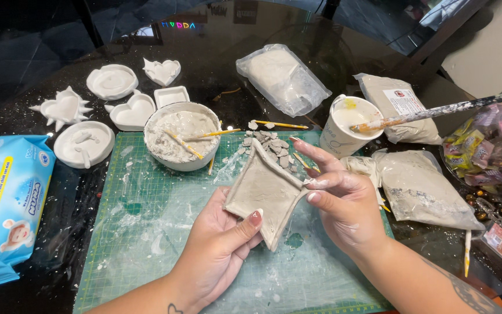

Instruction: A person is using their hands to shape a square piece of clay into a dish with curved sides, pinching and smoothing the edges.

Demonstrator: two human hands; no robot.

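The left hand (pixel 219 235) cradles a wet grey clay dish (pixel 264 191) with pointed corners from below, thumb pressed on its rim, above the green cutting mat (pixel 146 232). The right hand (pixel 338 197) pinches the dish's right corner with clay-smeared fingertips. Behind, a white bowl (pixel 182 136) holds grey clay slip and two wooden sticks. A paper cup (pixel 350 125) holds a brush (pixel 437 110) on the dark tabletop (pixel 216 40).

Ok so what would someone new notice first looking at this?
Dead centre, the left hand cradles a grey, star-cornered clay dish over the green cutting mat, while the right hand pinches its rim. Just behind sits a white bowl of grey slurry, and finished white dishes cluster at far left.
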